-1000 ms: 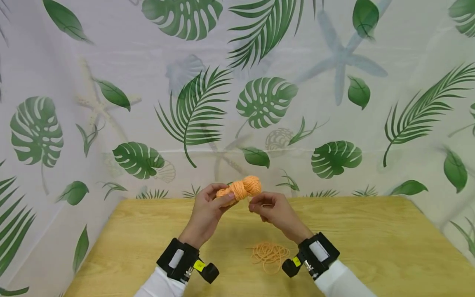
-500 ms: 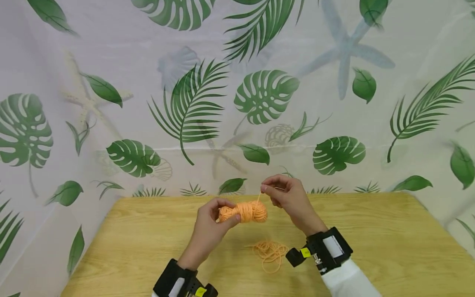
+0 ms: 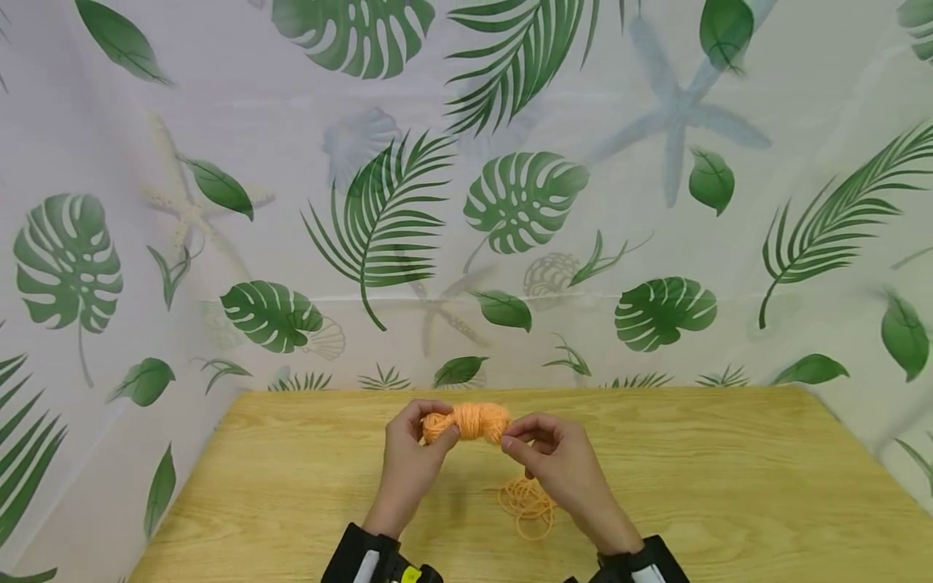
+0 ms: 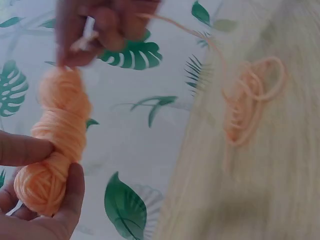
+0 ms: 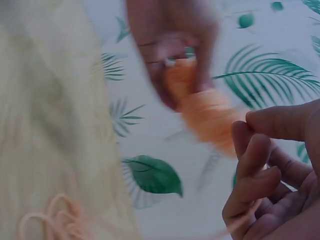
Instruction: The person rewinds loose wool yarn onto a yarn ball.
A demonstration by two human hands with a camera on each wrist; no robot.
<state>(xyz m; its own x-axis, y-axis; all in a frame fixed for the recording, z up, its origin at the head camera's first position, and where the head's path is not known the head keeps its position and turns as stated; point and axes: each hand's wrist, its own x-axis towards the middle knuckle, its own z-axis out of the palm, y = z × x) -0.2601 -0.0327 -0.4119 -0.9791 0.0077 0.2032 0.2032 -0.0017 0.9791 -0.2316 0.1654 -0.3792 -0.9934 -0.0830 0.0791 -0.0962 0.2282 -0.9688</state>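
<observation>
An orange skein of yarn [image 3: 477,421], wrapped round its middle, is held above the table in the head view. My left hand [image 3: 414,457] grips its left end between thumb and fingers. At its right end, my right hand [image 3: 557,457] pinches the yarn strand between thumb and forefinger, fingertips right at the skein. In the left wrist view the skein [image 4: 60,135] stands nearly upright, and a loose strand [image 4: 185,27] trails from the right hand toward the pile. That strand also passes through the curled fingers [image 5: 257,185] in the right wrist view.
A loose tangle of orange yarn [image 3: 526,506] lies on the wooden table [image 3: 729,486], below and between the hands. Behind the table's far edge rises a white sheet [image 3: 510,324] printed with leaves and starfish. Black wrist cameras [image 3: 364,559] sit on both wrists.
The right hand lifted a taut strand up from the skein half a second ago and has now come down to its right end. The skein is lower than a second ago, still in the left hand.
</observation>
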